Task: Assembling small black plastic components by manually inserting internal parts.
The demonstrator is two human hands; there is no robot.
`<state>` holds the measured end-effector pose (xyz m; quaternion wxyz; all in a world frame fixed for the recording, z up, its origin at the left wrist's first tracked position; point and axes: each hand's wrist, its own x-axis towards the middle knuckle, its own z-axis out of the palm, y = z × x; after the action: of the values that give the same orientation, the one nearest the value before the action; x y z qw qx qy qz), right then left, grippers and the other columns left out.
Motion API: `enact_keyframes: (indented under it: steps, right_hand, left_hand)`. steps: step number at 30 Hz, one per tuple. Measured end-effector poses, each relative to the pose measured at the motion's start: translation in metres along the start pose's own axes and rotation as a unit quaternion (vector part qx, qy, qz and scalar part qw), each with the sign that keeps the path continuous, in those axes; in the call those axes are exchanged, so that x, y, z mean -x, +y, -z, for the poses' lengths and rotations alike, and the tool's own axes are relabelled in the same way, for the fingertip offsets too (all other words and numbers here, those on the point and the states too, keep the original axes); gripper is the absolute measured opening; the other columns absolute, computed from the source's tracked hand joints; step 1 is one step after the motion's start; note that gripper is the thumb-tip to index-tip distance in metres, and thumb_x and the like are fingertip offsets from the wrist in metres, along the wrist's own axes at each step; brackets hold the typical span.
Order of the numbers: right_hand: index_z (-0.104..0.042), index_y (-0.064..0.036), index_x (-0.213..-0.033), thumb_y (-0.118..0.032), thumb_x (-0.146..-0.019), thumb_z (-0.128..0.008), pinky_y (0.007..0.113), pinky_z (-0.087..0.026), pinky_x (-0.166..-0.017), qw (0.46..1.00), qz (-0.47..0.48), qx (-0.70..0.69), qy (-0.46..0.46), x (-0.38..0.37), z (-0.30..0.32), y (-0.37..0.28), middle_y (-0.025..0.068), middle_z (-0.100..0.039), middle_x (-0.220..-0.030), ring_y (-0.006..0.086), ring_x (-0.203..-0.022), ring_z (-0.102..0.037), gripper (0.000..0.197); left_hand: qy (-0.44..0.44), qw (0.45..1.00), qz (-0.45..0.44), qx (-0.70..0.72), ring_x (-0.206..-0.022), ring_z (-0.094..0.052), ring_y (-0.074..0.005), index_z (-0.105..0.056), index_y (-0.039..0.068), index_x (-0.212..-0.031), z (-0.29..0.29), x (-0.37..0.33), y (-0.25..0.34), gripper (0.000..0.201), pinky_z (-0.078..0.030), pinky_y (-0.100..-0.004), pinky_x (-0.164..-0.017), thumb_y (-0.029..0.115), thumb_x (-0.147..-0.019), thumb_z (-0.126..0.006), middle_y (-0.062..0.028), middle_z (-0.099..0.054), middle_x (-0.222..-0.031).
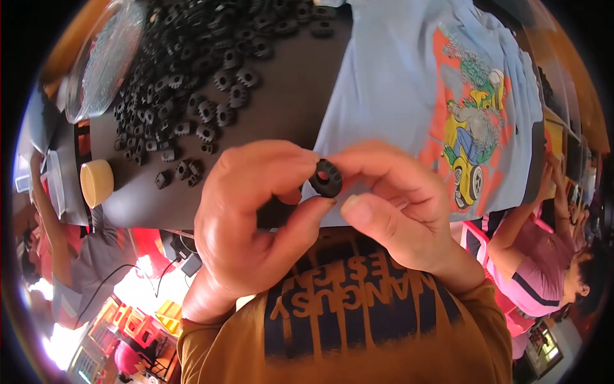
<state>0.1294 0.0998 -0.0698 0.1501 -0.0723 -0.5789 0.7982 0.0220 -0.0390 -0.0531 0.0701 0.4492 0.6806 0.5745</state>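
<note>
Left hand (240, 208) pinches black ring (334, 185) — hole toward camera, long axis fore-aft.

Toy tyre (330, 186), single: solid black. Loose tyres (240, 77), one heap: the same black throughout. Tabletop (288, 89): dark grey-brown, paler where I see it catch the light. Cup (96, 183): creamy yellow. Printed cloth (384, 89): light blue; cartoon print (470, 128) in yellow, green and blue over orange-red. Worker's top (224, 349): mustard-brown, with navy block and brown lettering. Neighbour's polo (534, 253): pink, sleeve banded dark and white. Stools (137, 323): red.
</note>
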Motion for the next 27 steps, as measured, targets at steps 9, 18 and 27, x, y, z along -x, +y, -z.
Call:
enact_keyframes:
  steps: [9,18,27]
  right_hand:
    - [-0.061,-0.0002,-0.097,-0.005,-0.082,-0.068,0.022,-0.047,-0.063,0.997,-0.058,-0.051,0.011,0.014,0.018,-0.011,0.0036,-0.062,-0.08,0.0086,-0.074,-0.059,0.017]
    - [-0.064,-0.0015,-0.088,-0.003,-0.073,-0.071,0.03,-0.046,-0.059,0.989,0.132,0.053,-0.047,0.018,0.031,0.004,0.0088,-0.064,-0.082,0.0229,-0.069,-0.061,0.016]
    - [-0.059,-0.008,-0.085,-0.008,-0.073,-0.069,0.035,-0.041,-0.053,0.979,0.185,0.079,-0.039,0.023,0.024,0.011,0.0052,-0.056,-0.072,0.0246,-0.065,-0.055,0.016]
  left_hand:
    - [-0.11,0.966,-0.185,-0.147,-0.07,-0.058,-0.0222,-0.057,0.004,-0.1,-0.015,-0.014,0.007,0.04,-0.042,-0.0342,-0.058,0.0,-0.064,-0.073,-0.0126,-0.061,-0.097]
    - [-0.167,0.982,-0.039,-0.075,-0.069,-0.054,-0.0234,-0.061,-0.004,-0.089,-0.025,-0.063,0.016,0.02,-0.043,-0.0334,-0.063,-0.007,-0.07,-0.058,-0.0119,-0.062,-0.082]
    - [-0.302,0.925,-0.11,-0.201,-0.075,-0.057,-0.0227,-0.062,-0.002,-0.095,-0.095,-0.103,0.002,0.019,-0.046,-0.029,-0.067,-0.005,-0.076,-0.062,-0.0117,-0.058,-0.087]
